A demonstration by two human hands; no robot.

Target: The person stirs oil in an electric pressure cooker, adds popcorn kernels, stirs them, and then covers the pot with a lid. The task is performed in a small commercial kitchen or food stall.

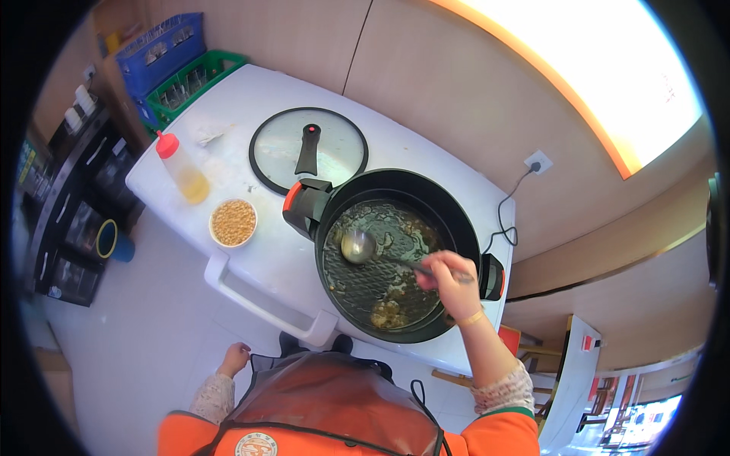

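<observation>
My right hand (453,282) grips the handle of a metal ladle (358,246) over a deep black electric pan (473,228). The ladle's round bowl is inside the pan, above a patterned base wet with oily liquid. A brownish clump (389,314) lies in the pan near its front edge. My left hand (236,358) hangs low beside the apron, away from the table; whether its fingers are closed is hard to tell. Left of the pan stand a white bowl of small yellowish kernels or beans (233,223) and a squeeze bottle of yellow liquid (191,181) with a red cap.
A glass lid (279,142) with a black handle lies behind the pan on the white table (274,273). Blue (162,54) and green (197,85) crates of glasses stand at the back left. A power cord (502,214) runs to a wall socket. A blue bin (122,251) is on the floor.
</observation>
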